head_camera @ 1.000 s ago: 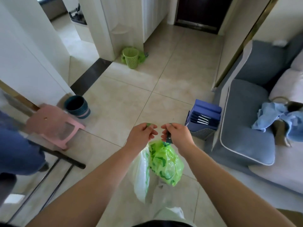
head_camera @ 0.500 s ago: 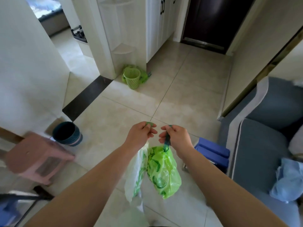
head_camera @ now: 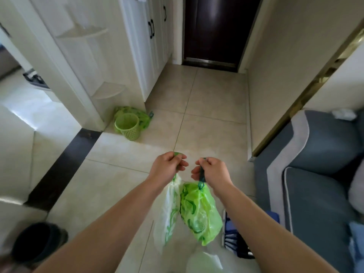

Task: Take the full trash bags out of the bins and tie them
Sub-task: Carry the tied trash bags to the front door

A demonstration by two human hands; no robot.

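My left hand (head_camera: 167, 166) is closed on the top of a white trash bag with green print (head_camera: 168, 211), which hangs below it. My right hand (head_camera: 211, 171) grips the dark drawstring of a bright green trash bag (head_camera: 200, 211) that dangles beside the white one, the two bags touching. Both bags hang in the air over the tiled floor. Ahead by the white cabinet corner stands a green perforated bin (head_camera: 127, 126) with a green bag (head_camera: 138, 115) lying behind it.
A dark blue bin (head_camera: 37, 242) stands at the lower left. A blue bin (head_camera: 237, 237) sits by my right arm, against the grey sofa (head_camera: 319, 170) on the right. A dark door (head_camera: 214, 30) closes the hallway ahead; white cabinets (head_camera: 141, 46) line its left side.
My view has tilted up and moved forward; the pink stool has left the frame and the dark blue bin slid to the lower left. My hands have drawn slightly apart, still holding both bags.
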